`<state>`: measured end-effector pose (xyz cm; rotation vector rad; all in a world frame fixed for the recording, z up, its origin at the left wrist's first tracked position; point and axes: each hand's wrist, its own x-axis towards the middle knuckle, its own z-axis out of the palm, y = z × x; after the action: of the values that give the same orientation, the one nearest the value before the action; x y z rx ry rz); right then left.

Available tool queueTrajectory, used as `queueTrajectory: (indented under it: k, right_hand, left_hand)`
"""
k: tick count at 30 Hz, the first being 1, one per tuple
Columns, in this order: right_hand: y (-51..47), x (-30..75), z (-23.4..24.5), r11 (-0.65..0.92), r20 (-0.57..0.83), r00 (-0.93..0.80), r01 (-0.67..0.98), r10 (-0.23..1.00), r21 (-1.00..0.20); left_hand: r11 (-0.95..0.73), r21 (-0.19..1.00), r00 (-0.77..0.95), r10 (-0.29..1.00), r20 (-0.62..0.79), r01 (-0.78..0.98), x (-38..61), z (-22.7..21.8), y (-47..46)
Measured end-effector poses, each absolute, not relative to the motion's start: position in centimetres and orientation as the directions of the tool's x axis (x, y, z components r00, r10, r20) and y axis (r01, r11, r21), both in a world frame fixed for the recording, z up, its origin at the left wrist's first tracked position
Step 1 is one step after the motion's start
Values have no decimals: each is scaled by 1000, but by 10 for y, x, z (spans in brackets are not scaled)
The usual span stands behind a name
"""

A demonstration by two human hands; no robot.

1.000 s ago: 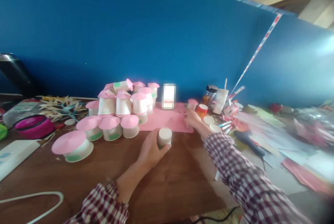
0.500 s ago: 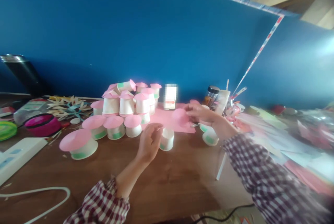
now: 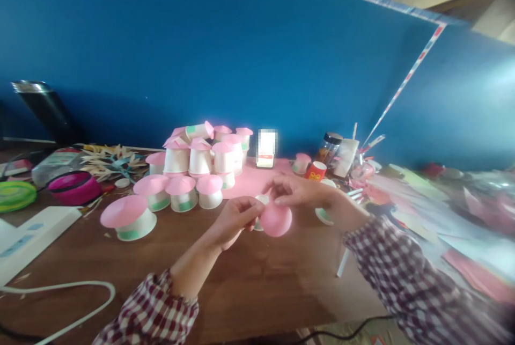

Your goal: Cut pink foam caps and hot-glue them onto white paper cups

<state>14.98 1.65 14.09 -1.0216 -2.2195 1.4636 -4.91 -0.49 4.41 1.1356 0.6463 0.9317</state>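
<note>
My right hand (image 3: pixel 295 193) is closed in a pinch on the upper edge of a round pink paper disc (image 3: pixel 277 221). To its left, my left hand (image 3: pixel 237 221) is also pinched, its fingertips at the disc's left edge; what lies between them is hidden. Partly covered behind the disc and fingers stands a white paper cup (image 3: pixel 258 225). On the left, several upturned white cups with green bands carry pink paper tops, the nearest being a wide capped cup (image 3: pixel 134 227). More capped cups (image 3: pixel 177 160) are stacked behind.
Pink paper (image 3: pixel 241 188) lies under a propped phone (image 3: pixel 265 160). At right are a red cup (image 3: pixel 316 171), a dark-lidded jar (image 3: pixel 330 145) and loose paper sheets (image 3: pixel 434 216). A power strip (image 3: pixel 36 237), white cable (image 3: pixel 96 284) and magenta round case (image 3: pixel 75 188) occupy the left.
My right hand has brought the pink disc from over the pink paper toward me, in front of the cup. My left hand has moved slightly and now meets the disc's edge.
</note>
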Motion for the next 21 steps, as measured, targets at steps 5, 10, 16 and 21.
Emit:
queueTrajectory:
  k: [5,10,16,21]
  right_hand:
    - [8,147,138,149,-110,-609,359,785,-921]
    - [3,147,122,-42,-68,-287,95,955,-995]
    - [6,152,82,-14,-24,-78,129,997,-991]
    - [3,146,68,-30,-32,-32,57,999,-998]
  left_hand:
    - [116,948,434,900,26,-298,-48,43,-3]
    - [159,795,224,974,-30,-586,-50,44,7]
    - [213,642,127,976,-178,-737,-50,40,15]
    - [268,630,206,963,-171,-729,-46,35,13]
